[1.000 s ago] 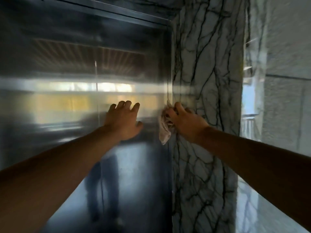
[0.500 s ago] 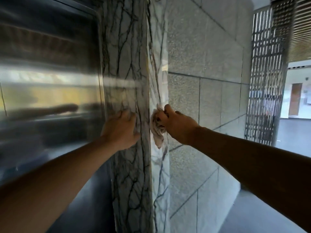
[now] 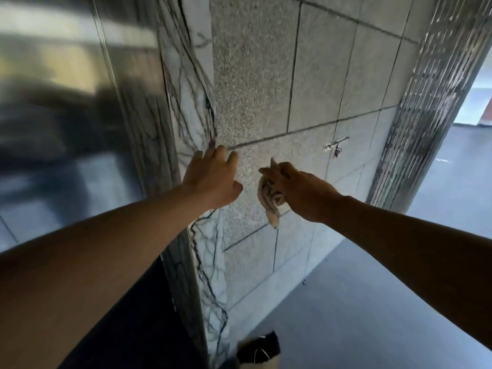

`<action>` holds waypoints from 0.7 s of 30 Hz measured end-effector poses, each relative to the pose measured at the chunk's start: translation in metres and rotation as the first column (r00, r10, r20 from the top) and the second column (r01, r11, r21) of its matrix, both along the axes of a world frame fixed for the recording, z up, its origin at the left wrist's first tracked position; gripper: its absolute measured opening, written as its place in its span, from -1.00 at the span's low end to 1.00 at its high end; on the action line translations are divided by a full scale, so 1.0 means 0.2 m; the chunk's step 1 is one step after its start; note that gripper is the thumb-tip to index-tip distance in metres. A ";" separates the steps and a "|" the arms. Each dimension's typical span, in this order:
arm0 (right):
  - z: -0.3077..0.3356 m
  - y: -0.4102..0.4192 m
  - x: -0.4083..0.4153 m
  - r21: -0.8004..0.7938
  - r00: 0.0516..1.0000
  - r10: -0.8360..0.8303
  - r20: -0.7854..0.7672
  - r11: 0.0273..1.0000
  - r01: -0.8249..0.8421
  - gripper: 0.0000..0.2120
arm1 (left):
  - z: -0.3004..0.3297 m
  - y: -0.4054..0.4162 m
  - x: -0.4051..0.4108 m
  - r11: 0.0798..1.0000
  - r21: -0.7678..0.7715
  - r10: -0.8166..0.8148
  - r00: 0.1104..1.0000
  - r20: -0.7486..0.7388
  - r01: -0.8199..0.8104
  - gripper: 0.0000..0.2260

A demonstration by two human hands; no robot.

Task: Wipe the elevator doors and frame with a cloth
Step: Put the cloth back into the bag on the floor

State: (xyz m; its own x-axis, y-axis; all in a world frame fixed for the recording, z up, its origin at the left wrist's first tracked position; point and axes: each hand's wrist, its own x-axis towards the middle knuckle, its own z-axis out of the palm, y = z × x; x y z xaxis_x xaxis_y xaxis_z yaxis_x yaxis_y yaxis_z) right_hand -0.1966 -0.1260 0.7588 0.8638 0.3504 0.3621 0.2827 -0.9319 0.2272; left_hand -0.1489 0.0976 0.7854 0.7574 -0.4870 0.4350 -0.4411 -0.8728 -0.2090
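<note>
The shiny steel elevator door (image 3: pixel 58 123) fills the left of the view, blurred. A veined white marble frame (image 3: pixel 186 83) stands at its right edge. My left hand (image 3: pixel 213 179) is open with fingers spread, held at the corner where the marble meets the grey stone wall. My right hand (image 3: pixel 298 190) is shut on a crumpled beige cloth (image 3: pixel 271 203), which hangs in front of the stone wall, to the right of the marble frame. Whether the cloth touches the wall I cannot tell.
A grey speckled tiled wall (image 3: pixel 306 89) runs right of the frame, with a small mark or sticker (image 3: pixel 335 145) on it. A slatted metal screen (image 3: pixel 420 102) stands further right beside a bright opening. A dark bag (image 3: pixel 259 350) sits on the floor at the frame's foot.
The view has swung right and down, away from the door. Both hands moved right: the left from the door to the marble corner, the cloth hand from the marble frame to the stone wall.
</note>
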 end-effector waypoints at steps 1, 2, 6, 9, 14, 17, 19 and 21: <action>-0.11 -0.03 0.01 0.010 0.999 -0.005 -0.041 1.000 0.005 -0.14 | -0.09 -0.05 0.02 1.000 0.019 -0.014 1.000 -0.022 0.014 -0.34; -0.22 -0.06 0.03 0.031 0.997 -0.009 -0.081 0.999 0.011 -0.18 | -0.20 -0.09 0.04 0.999 0.042 -0.023 0.999 -0.047 0.025 -0.35; -0.61 -0.17 0.09 0.180 0.978 -0.038 -0.206 0.981 0.076 -0.38 | -0.57 -0.27 0.14 0.992 0.102 -0.061 0.988 -0.143 0.076 -0.36; -0.95 -0.26 0.19 0.136 0.934 -0.078 -0.350 0.982 0.133 -0.26 | -0.97 -0.38 0.28 0.983 0.131 -0.090 0.964 -0.248 0.126 -0.37; -1.46 -0.36 0.32 0.133 0.855 -0.105 -0.508 0.971 0.199 -0.34 | -1.60 -0.37 0.43 0.982 0.100 -0.091 0.865 -0.494 0.161 -0.45; -1.74 -0.39 0.37 0.144 0.800 -0.097 -0.592 0.964 0.223 -0.35 | -1.95 -0.30 0.48 0.989 0.075 -0.043 0.743 -0.668 0.124 -0.53; -1.92 -0.38 0.39 0.138 0.772 -0.096 -0.628 0.963 0.232 -0.35 | -2.14 -0.26 0.49 0.994 0.082 0.010 0.668 -0.744 0.077 -0.56; -2.09 -0.36 0.43 0.160 0.740 -0.076 -0.668 0.957 0.243 -0.39 | -2.32 -0.24 0.50 0.996 0.077 0.028 0.613 -0.790 0.054 -0.56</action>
